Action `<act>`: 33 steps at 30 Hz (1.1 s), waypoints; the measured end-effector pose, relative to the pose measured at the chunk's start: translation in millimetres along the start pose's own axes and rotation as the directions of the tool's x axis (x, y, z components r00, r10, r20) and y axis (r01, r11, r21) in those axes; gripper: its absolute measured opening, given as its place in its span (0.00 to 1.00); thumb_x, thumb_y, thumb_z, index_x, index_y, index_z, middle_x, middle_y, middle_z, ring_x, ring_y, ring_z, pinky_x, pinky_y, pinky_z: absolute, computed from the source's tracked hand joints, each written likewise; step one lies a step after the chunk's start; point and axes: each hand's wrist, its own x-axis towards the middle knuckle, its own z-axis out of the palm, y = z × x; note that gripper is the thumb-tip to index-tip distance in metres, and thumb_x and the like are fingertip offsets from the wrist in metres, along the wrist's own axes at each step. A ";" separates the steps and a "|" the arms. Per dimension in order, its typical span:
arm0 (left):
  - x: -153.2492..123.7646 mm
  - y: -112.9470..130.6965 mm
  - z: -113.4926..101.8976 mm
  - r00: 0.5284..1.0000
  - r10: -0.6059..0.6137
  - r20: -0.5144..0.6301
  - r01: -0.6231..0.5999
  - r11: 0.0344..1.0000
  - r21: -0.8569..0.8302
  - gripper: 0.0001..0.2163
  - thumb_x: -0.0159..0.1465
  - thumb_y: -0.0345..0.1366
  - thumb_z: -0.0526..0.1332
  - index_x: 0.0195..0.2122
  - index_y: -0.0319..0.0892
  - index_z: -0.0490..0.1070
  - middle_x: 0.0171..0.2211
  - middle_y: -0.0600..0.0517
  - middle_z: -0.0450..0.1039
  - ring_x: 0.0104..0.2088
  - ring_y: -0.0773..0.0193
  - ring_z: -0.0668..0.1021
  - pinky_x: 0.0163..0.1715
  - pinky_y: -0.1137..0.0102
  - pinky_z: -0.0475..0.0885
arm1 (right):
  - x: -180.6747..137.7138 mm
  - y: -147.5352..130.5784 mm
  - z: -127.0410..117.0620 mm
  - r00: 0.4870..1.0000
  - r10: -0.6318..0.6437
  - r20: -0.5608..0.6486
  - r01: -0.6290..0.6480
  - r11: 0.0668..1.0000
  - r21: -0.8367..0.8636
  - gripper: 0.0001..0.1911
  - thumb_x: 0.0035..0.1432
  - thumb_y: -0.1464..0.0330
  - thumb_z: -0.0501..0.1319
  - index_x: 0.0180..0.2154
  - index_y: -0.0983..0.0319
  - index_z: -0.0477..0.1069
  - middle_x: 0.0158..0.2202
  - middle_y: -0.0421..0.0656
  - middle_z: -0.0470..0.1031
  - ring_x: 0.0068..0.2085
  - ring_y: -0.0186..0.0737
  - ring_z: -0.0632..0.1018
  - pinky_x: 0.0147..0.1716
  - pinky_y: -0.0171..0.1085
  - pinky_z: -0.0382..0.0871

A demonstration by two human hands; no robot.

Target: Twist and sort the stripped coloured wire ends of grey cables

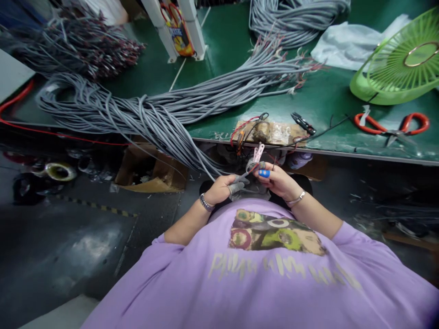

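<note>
Close in front of my body, my left hand [225,188] is closed around a grey cable [205,170] near its end. Grey coverings sit on some of its fingers. My right hand [277,179], with blue tape on one finger, pinches the thin wires [253,168] at the cable's end. Just beyond the fingertips a pink clip [258,152] stands at the bench edge. The cable runs back to a large bundle of grey cables [144,109] draped over that edge. Fine detail between the fingers is too small to make out.
On the green bench [219,50] lie red-handled scissors [391,125], black cutters [303,123], a taped block [274,132] and a green fan [401,64]. More cables [295,18] lie behind. A cardboard box [151,169] stands below, left of my hands.
</note>
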 end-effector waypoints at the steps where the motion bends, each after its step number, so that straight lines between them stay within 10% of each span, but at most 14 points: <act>1: 0.1 -1.0 0.3 1.000 -0.012 0.001 0.012 0.999 0.050 0.19 0.59 0.50 0.68 0.39 0.37 0.81 0.35 0.48 0.81 0.35 0.63 0.78 0.36 0.72 0.72 | -3.3 -0.5 1.9 1.000 -0.017 0.017 0.018 0.999 -0.042 0.22 0.40 0.60 0.76 0.34 0.64 0.74 0.20 0.32 0.61 0.20 0.24 0.52 0.17 0.29 0.41; 14: -6.1 5.4 20.5 0.961 0.182 -0.208 -0.113 0.946 0.305 0.13 0.63 0.45 0.66 0.41 0.40 0.78 0.34 0.48 0.80 0.33 0.65 0.78 0.37 0.71 0.72 | -8.7 -4.6 18.0 0.974 -0.173 -0.146 0.132 0.957 -0.257 0.16 0.41 0.61 0.74 0.28 0.63 0.72 0.21 0.36 0.70 0.21 0.27 0.62 0.21 0.30 0.54; 18: -4.2 9.8 12.6 0.965 0.252 0.069 -0.260 0.906 0.333 0.12 0.63 0.44 0.67 0.35 0.39 0.79 0.32 0.48 0.79 0.32 0.65 0.78 0.36 0.71 0.72 | -8.5 -10.6 14.8 0.998 -0.016 -0.058 -0.001 0.958 -0.285 0.16 0.38 0.62 0.74 0.25 0.64 0.73 0.22 0.37 0.71 0.22 0.28 0.65 0.20 0.30 0.56; 22: -5.5 12.4 8.8 0.924 0.223 0.310 -0.260 0.962 0.081 0.15 0.62 0.47 0.67 0.35 0.37 0.79 0.32 0.47 0.80 0.31 0.65 0.79 0.35 0.72 0.73 | 1.4 -4.7 7.4 0.970 -0.053 -0.236 -0.011 0.965 -0.263 0.17 0.37 0.62 0.74 0.23 0.63 0.69 0.16 0.33 0.63 0.18 0.23 0.55 0.16 0.29 0.43; 27: -6.8 8.8 7.6 0.995 0.089 -0.037 -0.095 0.971 -0.220 0.20 0.59 0.53 0.69 0.33 0.37 0.74 0.20 0.56 0.71 0.17 0.74 0.68 0.18 0.78 0.63 | -1.2 1.8 2.0 0.924 -0.268 -0.273 0.233 0.960 -0.155 0.19 0.41 0.58 0.75 0.28 0.62 0.72 0.19 0.34 0.67 0.18 0.23 0.55 0.16 0.29 0.43; 33: -3.8 6.9 7.0 0.980 -0.018 -0.200 -0.067 0.909 -0.411 0.24 0.54 0.57 0.70 0.31 0.38 0.70 0.17 0.59 0.67 0.14 0.76 0.66 0.14 0.80 0.60 | -21.1 0.7 19.5 0.902 -0.423 -0.084 0.414 0.904 -0.105 0.18 0.46 0.59 0.76 0.37 0.58 0.78 0.33 0.42 0.81 0.33 0.37 0.79 0.34 0.36 0.75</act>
